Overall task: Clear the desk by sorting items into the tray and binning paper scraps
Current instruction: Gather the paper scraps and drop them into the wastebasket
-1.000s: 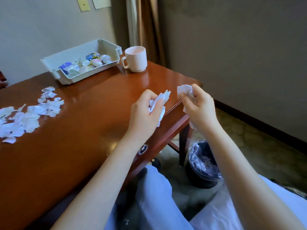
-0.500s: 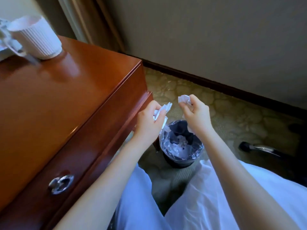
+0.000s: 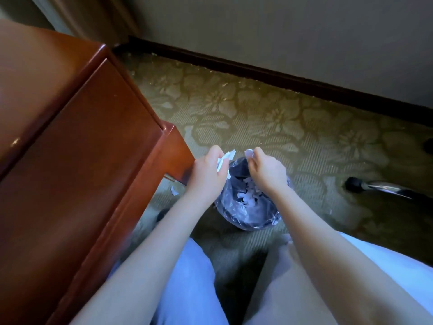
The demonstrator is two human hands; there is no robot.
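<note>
Head view: the left hand (image 3: 207, 175) curls around a bunch of paper scraps (image 3: 222, 160), the right hand (image 3: 269, 170) pinches a small scrap (image 3: 249, 153) — both over the lined bin (image 3: 257, 222), right of the desk (image 3: 70, 137). Torn pieces (image 3: 248, 195) lie inside it; one stray piece (image 3: 173, 190) sits on the carpet (image 3: 257, 109).

Glossy wooden desk (image 3: 70, 137), crinkly plastic bin liner (image 3: 243, 216), paper scraps (image 3: 248, 195), woven carpet (image 3: 257, 113).

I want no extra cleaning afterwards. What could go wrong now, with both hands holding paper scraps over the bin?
The left hand holds white paper scraps at the left rim of the dark, plastic-lined round bin, so some may fall outside; one torn piece already lies on the patterned carpet. The white scrap in the right hand sits near the far rim and may drift past it.
</note>
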